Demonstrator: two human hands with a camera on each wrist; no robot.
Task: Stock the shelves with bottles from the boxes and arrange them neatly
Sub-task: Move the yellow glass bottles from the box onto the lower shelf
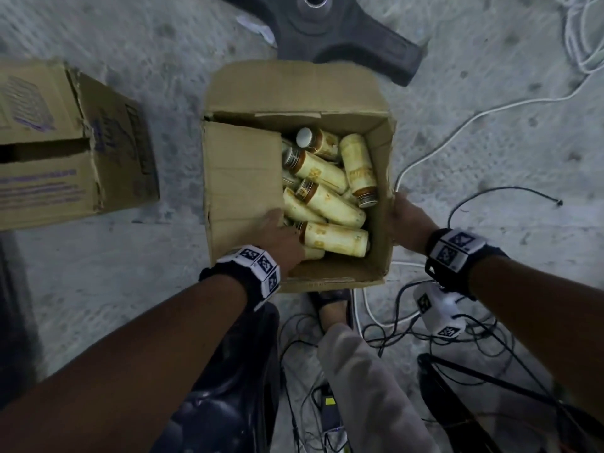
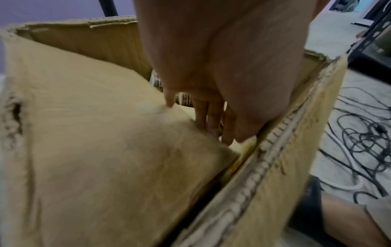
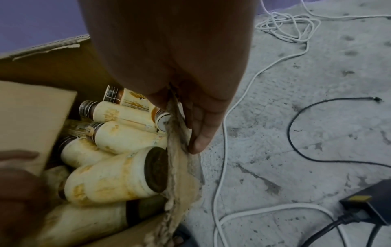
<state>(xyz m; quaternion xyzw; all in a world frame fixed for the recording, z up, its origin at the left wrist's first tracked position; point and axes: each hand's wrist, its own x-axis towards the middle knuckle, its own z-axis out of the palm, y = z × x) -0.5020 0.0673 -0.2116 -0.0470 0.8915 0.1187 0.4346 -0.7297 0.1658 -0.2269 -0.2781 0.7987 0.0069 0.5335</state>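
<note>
Left hand point(image 1: 281, 232) pinches flap point(image 1: 242, 171): thumb on top, fingers under edge. Right hand point(image 1: 408, 223) pinches box point(image 1: 380, 171) right wall.

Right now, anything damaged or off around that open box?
Yes. The bottles lie jumbled on their sides, labels blotched orange-brown. The box rim is frayed where the right hand pinches it. The left hand holds a flap folded in over them. The second box has a torn corner.
</note>
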